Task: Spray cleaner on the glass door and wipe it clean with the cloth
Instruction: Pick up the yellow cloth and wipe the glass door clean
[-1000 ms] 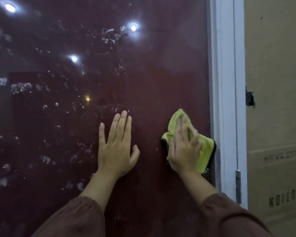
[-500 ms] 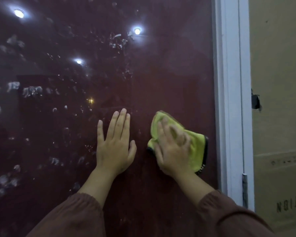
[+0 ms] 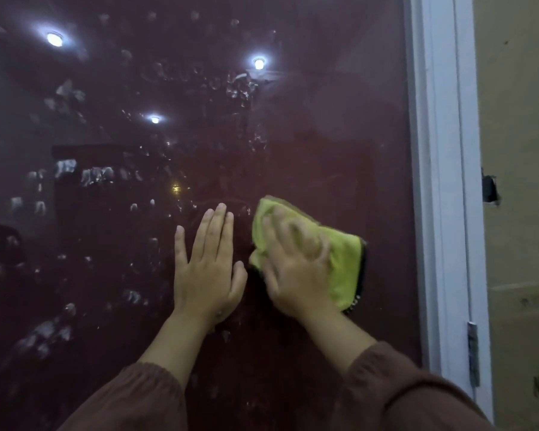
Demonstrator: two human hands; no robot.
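The dark glass door [image 3: 324,135] fills most of the head view, with streaks and drops of cleaner across its left and upper parts. My left hand [image 3: 207,269] lies flat on the glass, fingers straight and pointing up. Right beside it, my right hand [image 3: 296,269] presses a yellow-green cloth [image 3: 346,272] with a dark edge flat against the glass; the hand is blurred from motion. No spray bottle is in view.
A white door frame [image 3: 439,181] runs down the right side, with a metal hinge [image 3: 473,353] low on it. Beyond it stands a brown cardboard surface [image 3: 523,119] with a small dark fitting [image 3: 489,189]. Ceiling lights reflect in the glass.
My right hand has slid the cloth leftward over the glass, away from the frame and close up to my left hand. The left hand has stayed flat in place.
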